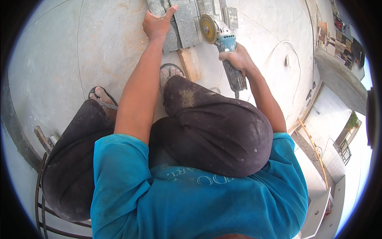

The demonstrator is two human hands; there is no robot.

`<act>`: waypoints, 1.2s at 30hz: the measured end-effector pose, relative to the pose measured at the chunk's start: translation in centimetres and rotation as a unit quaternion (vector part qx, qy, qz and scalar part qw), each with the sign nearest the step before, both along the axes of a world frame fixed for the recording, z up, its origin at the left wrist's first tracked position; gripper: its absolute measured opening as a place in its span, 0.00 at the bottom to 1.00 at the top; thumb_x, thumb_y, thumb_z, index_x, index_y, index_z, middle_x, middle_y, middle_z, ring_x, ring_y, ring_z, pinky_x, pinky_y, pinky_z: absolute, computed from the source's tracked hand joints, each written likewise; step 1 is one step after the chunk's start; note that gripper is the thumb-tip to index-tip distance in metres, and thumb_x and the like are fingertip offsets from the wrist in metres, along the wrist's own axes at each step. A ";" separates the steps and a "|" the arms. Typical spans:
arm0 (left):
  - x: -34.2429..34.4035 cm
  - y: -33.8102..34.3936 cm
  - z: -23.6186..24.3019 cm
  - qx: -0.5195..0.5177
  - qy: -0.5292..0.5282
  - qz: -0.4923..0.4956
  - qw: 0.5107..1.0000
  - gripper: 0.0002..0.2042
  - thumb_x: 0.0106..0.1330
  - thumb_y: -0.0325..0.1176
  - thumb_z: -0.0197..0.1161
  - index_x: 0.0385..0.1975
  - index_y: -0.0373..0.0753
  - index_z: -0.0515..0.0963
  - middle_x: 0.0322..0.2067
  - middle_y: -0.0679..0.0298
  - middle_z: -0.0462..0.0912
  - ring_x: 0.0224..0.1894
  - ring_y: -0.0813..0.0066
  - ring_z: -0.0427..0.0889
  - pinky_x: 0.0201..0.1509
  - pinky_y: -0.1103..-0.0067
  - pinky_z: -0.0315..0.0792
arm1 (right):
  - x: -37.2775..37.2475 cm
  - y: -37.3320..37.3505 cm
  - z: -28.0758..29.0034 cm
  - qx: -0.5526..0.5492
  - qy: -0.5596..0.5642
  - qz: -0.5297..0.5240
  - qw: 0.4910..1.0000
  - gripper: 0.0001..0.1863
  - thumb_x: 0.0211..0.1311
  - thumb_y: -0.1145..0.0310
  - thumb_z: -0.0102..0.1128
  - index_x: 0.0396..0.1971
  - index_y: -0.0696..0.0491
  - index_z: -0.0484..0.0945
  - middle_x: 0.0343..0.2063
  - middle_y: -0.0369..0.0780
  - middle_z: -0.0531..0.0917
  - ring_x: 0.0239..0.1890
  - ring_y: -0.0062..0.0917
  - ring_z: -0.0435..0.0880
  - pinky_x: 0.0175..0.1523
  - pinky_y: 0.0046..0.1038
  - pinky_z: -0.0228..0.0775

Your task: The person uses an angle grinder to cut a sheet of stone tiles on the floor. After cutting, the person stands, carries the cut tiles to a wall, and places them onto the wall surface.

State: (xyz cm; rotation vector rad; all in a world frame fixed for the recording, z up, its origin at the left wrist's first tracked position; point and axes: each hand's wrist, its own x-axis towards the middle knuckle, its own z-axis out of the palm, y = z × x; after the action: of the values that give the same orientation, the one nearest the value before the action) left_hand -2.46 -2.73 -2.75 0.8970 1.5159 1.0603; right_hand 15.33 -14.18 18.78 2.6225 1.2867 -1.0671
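Observation:
My left hand (157, 24) grips the edge of a grey, rough-faced stone panel (184, 26) at the top of the view, thumb raised along it. The panel is made of several strips, and a wooden board (189, 63) shows beneath it. My right hand (238, 59) is closed around a teal and black angle grinder (232, 75), whose yellowish disc (207, 30) is up beside the stone at its right; whether they touch I cannot tell. The grinder's cord drops from its rear end.
My sandalled feet (102, 96) and bent knees are below the stone. A loose cord (296, 53) curves over the pale floor (51, 59). Bent metal bars (41, 191) lie at lower left. At right are a concrete ledge (340, 79), a long pole (310, 143) and assorted clutter (344, 44).

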 end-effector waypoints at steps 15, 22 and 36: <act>-0.3 -0.3 0.8 -0.022 -0.015 -0.006 1.000 0.41 0.45 0.59 0.83 0.49 0.30 0.78 0.47 0.50 0.85 0.51 0.58 0.85 0.58 0.65 0.78 | -0.4 -2.7 0.9 -0.004 -0.002 -0.006 1.000 0.26 0.41 0.66 0.69 0.44 0.61 0.78 0.34 0.44 0.83 0.37 0.29 0.82 0.45 0.33 0.76; -0.3 -0.4 0.7 0.030 0.015 0.012 0.999 0.42 0.46 0.70 0.77 0.41 0.31 0.78 0.39 0.48 0.85 0.45 0.51 0.87 0.52 0.60 0.80 | -0.3 -3.2 0.8 -0.010 0.007 -0.016 1.000 0.27 0.41 0.66 0.68 0.45 0.61 0.79 0.36 0.44 0.85 0.38 0.31 0.84 0.46 0.33 0.76; -0.2 0.0 0.4 -0.024 -0.016 -0.012 1.000 0.41 0.45 0.60 0.83 0.49 0.30 0.78 0.46 0.51 0.85 0.50 0.59 0.85 0.55 0.65 0.78 | 0.4 -3.7 0.3 -0.019 0.004 -0.034 0.999 0.27 0.42 0.66 0.68 0.46 0.60 0.79 0.37 0.45 0.85 0.39 0.32 0.85 0.48 0.34 0.76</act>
State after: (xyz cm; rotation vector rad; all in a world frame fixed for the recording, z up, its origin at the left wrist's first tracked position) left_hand -2.64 -2.77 -2.39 0.8588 1.4953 1.0125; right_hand 15.72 -17.84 19.08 2.6535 1.1751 -1.1007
